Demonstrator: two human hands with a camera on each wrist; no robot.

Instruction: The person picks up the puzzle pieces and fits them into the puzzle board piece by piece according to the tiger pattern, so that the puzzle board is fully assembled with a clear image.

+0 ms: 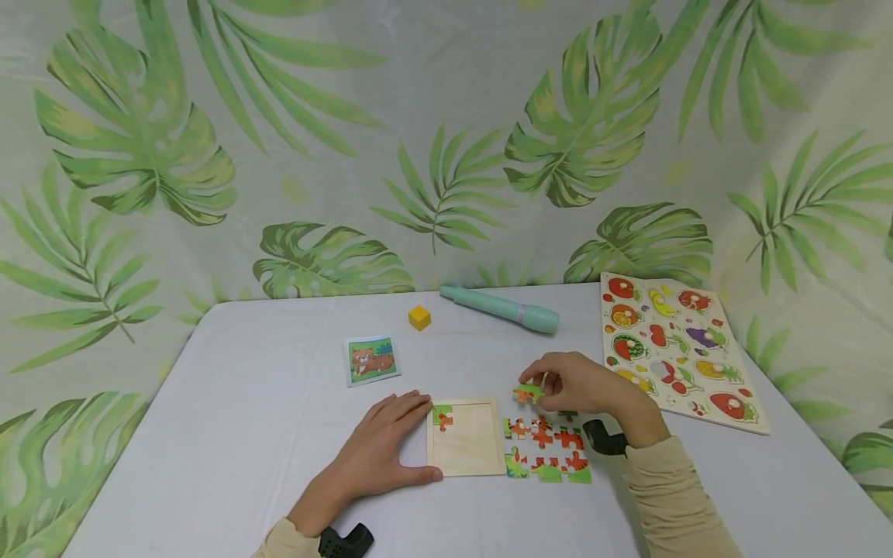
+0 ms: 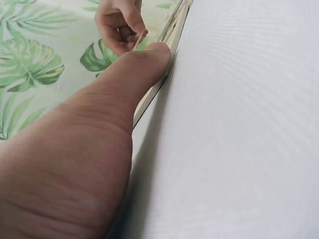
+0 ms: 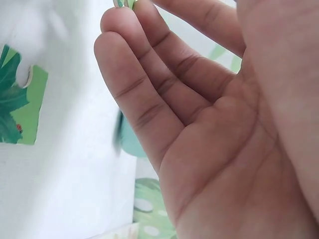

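My right hand pinches an orange-and-green jigsaw piece above the table, right of a square wooden puzzle tray. In the right wrist view only a sliver of that piece shows at the fingertips. One jigsaw piece lies in the tray's upper left corner. My left hand rests against the tray's left side, fingers extended along it and thumb by the lower left corner. Several loose jigsaw pieces lie just right of the tray; a green one shows close up in the right wrist view.
Behind the tray lie a small tiger picture card, a yellow cube and a teal tube-shaped object. A fruit puzzle board occupies the table's right side. Leaf-print cloth hangs behind the white table.
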